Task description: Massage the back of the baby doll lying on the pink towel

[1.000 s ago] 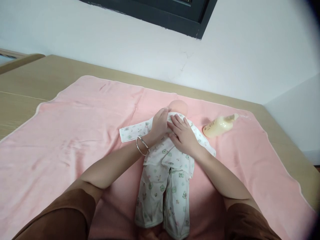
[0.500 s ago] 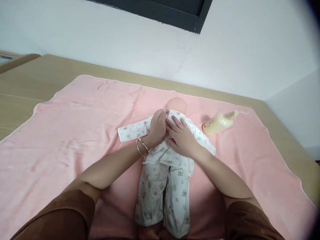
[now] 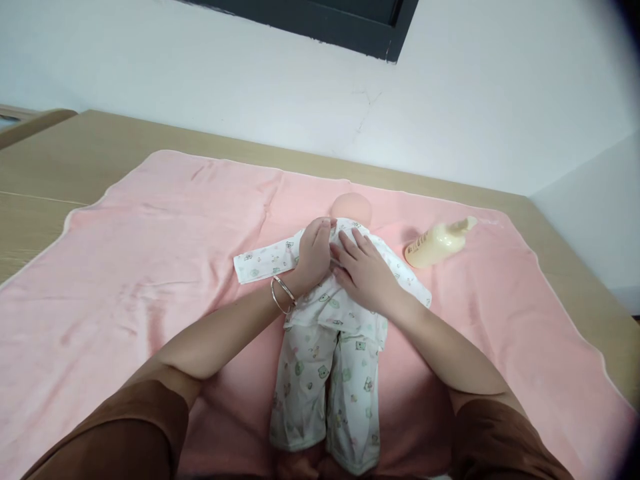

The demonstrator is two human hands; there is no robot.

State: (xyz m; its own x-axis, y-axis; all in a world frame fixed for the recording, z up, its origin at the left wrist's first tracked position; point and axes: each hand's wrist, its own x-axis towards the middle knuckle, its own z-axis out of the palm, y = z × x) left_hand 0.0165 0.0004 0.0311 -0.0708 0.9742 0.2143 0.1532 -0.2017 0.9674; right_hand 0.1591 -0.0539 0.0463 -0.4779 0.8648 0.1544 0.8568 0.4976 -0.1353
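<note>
Beyond the doll's head we see a white wall [image 3: 225,87], with a dark frame [image 3: 320,27] set in it. The wooden surface [image 3: 125,133] runs between that wall and a pink cloth [image 3: 125,253], which spreads beneath the doll [image 3: 333,317] and out to both sides. The doll lies stretched out with its head away from us, in a white printed top and trousers [image 3: 300,383].

Both our arms, in brown sleeves [image 3: 113,433], reach in from either side of the doll's legs, elbows bent, so that the hands meet over its upper body. Our right hand [image 3: 367,270] rests flat on the top, fingers a little apart. Our left hand [image 3: 316,253] stands on edge by the doll's collar, fingers together; its palm is hidden, so we cannot tell whether it grips anything. The doll is directly under the fingers of both hands.

To the doll's right as we look sits a cream bottle [image 3: 434,247], near its sleeve. A bangle [image 3: 285,287] circles our left wrist, beside the doll.
</note>
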